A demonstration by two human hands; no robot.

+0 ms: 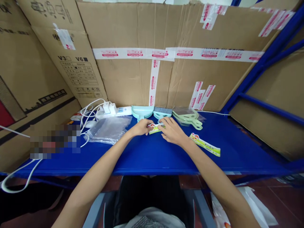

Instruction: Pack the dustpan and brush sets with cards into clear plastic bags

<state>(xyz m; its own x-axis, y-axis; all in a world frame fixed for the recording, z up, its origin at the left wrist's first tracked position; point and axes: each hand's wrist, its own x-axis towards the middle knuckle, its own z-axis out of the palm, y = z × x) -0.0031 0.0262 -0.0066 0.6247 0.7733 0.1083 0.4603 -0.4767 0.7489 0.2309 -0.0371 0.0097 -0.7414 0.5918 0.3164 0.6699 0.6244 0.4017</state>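
**Two hands meet over a printed label at a blue bench**

Bare forearms reach from the near edge of the blue bench [147, 158] toward its back edge, where both hands work on one small printed paper label [155, 128]. Curled shut, the left hand [140, 127] pinches the label's left end; the right hand [173, 130], fingers bent, presses down on its right end. Just behind the label, against the cardboard wall [166, 76], sit a stack of teal dustpans [142, 112], a small brush [162, 111] and a stack of pale green dustpans [187, 117]. A second label strip [204, 144] lies flat just right of the right wrist. Clear plastic bags [108, 129] rest toward the left, with white chargers and cables [99, 110] near the back left corner.
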